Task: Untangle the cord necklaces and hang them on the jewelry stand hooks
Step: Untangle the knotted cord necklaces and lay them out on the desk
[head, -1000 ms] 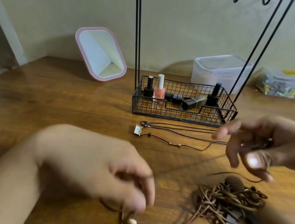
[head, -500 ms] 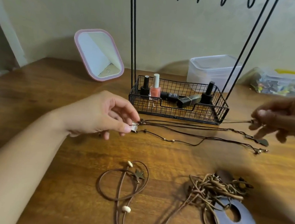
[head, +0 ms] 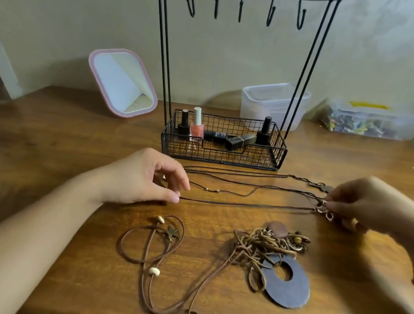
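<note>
Since half a second ago the left hand (head: 143,177) has drawn nearer, now pinching a thin dark cord necklace (head: 247,204) stretched taut above the wooden table (head: 45,150). At its other end the right hand (head: 367,205) pinches the metal pendant (head: 323,210), in front of the jewelry stand (head: 224,143), whose hooks (head: 241,7) hang bare.

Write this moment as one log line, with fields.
left hand: pinches dark cord necklace | right hand: holds its metal pendant | cord: stretched between hands | jewelry stand hooks: bare
</note>
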Demonstrator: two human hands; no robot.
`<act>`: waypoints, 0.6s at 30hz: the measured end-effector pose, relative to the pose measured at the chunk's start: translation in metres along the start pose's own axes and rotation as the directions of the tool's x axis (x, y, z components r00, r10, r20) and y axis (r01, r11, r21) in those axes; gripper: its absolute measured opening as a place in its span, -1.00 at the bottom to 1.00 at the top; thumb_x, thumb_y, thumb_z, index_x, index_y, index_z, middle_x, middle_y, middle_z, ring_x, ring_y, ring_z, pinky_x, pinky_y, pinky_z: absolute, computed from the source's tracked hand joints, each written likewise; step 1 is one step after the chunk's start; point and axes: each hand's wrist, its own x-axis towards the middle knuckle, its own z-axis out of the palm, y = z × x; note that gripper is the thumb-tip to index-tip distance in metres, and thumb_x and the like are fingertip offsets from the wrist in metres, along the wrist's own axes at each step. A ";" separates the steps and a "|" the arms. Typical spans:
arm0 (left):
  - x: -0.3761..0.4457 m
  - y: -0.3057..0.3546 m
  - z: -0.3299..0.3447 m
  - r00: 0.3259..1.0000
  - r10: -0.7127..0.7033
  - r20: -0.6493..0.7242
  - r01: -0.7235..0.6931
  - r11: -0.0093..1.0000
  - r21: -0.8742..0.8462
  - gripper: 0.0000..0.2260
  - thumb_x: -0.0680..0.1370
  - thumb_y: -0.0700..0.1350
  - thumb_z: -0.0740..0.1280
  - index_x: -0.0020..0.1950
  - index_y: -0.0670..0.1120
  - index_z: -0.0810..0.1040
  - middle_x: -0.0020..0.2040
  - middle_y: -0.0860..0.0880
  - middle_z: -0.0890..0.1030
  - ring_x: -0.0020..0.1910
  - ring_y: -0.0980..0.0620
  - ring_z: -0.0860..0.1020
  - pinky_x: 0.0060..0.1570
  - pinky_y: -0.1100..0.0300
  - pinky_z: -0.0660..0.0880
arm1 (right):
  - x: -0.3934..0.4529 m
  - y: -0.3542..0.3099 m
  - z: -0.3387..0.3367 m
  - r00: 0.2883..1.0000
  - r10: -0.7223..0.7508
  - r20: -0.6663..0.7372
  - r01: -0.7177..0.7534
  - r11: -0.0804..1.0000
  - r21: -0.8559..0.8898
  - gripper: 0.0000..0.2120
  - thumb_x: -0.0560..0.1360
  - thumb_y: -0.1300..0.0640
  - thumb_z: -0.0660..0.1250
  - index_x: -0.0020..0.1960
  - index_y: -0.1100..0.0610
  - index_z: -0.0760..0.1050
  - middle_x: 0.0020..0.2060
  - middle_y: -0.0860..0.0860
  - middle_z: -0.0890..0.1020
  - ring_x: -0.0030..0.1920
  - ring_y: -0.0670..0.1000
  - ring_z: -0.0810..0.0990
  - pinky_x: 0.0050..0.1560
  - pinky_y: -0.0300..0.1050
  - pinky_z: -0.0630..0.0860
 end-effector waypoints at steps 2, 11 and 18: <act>-0.002 0.000 0.001 1.000 0.004 0.016 -0.005 0.999 0.032 -0.79 0.45 -0.17 0.52 -0.02 0.13 0.68 -0.09 0.18 0.69 -0.01 0.20 0.63 0.05 0.22 0.57 | -0.002 0.004 0.002 0.999 0.005 -0.033 -0.004 1.000 0.013 -0.96 0.43 0.21 0.53 -0.17 0.12 0.68 -0.42 0.15 0.67 -0.45 0.06 0.56 -0.37 -0.03 0.51; -0.012 -0.008 -0.010 0.993 0.103 0.054 -0.076 0.924 -0.376 -0.70 0.48 -0.20 0.49 0.20 -0.10 0.61 0.16 -0.12 0.66 0.21 -0.11 0.60 0.20 -0.01 0.56 | -0.011 0.004 0.006 0.978 -0.118 -0.175 0.106 0.991 -0.076 -0.88 0.35 0.08 0.59 -0.20 0.00 0.65 -0.19 0.01 0.66 -0.24 -0.02 0.57 -0.32 -0.16 0.41; -0.006 0.014 -0.011 0.993 0.108 -0.056 -0.119 0.965 -0.234 -0.83 0.45 -0.13 0.52 0.02 0.01 0.67 -0.03 0.00 0.69 0.01 0.01 0.65 0.06 0.08 0.59 | -0.051 -0.052 0.012 0.651 -0.731 0.205 0.728 0.677 0.105 -0.80 0.41 -0.13 0.46 0.00 -0.13 0.64 -0.16 -0.16 0.64 -0.17 -0.06 0.57 -0.25 -0.37 0.42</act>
